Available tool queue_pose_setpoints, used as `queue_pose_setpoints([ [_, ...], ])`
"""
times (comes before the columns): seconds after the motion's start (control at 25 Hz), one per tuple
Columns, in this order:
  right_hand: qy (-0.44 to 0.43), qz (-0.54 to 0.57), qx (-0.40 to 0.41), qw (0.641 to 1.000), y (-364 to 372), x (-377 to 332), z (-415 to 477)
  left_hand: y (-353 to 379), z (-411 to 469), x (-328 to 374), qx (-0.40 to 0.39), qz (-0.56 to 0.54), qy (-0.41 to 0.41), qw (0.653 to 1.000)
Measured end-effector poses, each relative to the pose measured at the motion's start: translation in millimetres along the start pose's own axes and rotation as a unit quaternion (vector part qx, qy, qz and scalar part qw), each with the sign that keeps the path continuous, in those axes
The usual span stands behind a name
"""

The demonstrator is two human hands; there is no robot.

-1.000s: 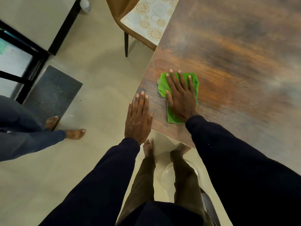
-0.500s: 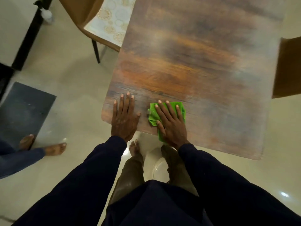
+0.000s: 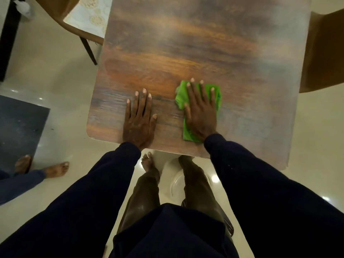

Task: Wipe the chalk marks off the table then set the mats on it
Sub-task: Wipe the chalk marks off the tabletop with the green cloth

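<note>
Just now, we press our right hand (image 3: 202, 112) flat on the green cloth (image 3: 217, 96). The fingers are straight and spread and the palm is down, so the hand lies released on the cloth rather than clenched round it. The cloth lies crumpled on the table (image 3: 186, 43), showing past our fingertips, beside the thumb and under the wrist. To the left of that hand, with a strip of bare wood between, our left hand (image 3: 138, 120) rests flat on the tabletop. Its fingers are straight and close together, its thumb points toward the cloth, it grasps nothing, and its heel sits at the near edge. Beyond the fingertips of both hands the wood looks warm orange-brown. To the right of the right hand and further out lies a pale greyish film (image 3: 264, 108); we cannot tell whether it is chalk or glare. Well beyond the left hand and off to its left, a pale patterned mat (image 3: 87, 17) lies on the seat of a brown chair (image 3: 61, 10) beside the table's edge, not on the table. Far to the right of the right hand stands a second brown chair (image 3: 323, 51). Below our wrists, under the table's near edge, are our bare feet (image 3: 148, 162) on the glossy floor. Left of the left hand lie a dark floor mat (image 3: 18, 123) and another person's bare feet (image 3: 55, 169).
</note>
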State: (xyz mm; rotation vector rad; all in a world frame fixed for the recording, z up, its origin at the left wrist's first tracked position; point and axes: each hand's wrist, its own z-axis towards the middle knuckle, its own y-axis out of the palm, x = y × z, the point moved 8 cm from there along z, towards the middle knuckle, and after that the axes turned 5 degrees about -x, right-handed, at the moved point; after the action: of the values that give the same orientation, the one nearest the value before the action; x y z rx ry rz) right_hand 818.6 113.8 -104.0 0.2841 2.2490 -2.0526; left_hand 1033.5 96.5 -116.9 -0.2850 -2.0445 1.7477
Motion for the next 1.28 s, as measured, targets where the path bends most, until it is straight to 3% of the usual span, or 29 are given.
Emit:
queue_pose_setpoints([
  [0.16, -0.100, 0.005, -0.045, 0.994, 6.5, 3.4, -75.0, 0.9, 15.9, 47.8, -0.010, -0.008, 0.033, 0.999],
  [0.32, -0.032, 0.005, -0.051, 0.998, -10.8, 97.9, -109.5, 12.6, 31.4, 105.1, -0.019, -0.032, 0.061, 0.997],
  [0.48, 0.019, -0.004, -0.036, 0.999, -31.8, 163.6, -58.3, 19.0, 31.7, 129.8, -0.016, -0.039, 0.051, 0.998],
  [0.68, -0.001, -0.012, -0.012, 1.000, -27.5, 110.2, 9.3, 15.4, 29.9, 127.8, -0.013, -0.043, 0.040, 0.998],
  [0.84, -0.064, 0.009, -0.040, 0.997, -9.0, 74.4, -42.5, 14.9, 29.4, 126.0, -0.013, -0.051, 0.029, 0.998],
  [1.0, -0.126, -0.006, -0.078, 0.989, -8.9, 105.1, -111.7, 11.9, 28.7, 125.2, -0.015, -0.056, 0.024, 0.998],
  [1.16, -0.081, -0.013, -0.072, 0.994, -26.0, 177.9, -117.4, 14.2, 30.8, 123.3, -0.010, -0.055, 0.024, 0.998],
  [1.28, -0.021, -0.016, -0.045, 0.999, -37.8, 202.5, -70.4, 16.1, 30.4, 124.6, 0.001, -0.036, 0.021, 0.999],
])
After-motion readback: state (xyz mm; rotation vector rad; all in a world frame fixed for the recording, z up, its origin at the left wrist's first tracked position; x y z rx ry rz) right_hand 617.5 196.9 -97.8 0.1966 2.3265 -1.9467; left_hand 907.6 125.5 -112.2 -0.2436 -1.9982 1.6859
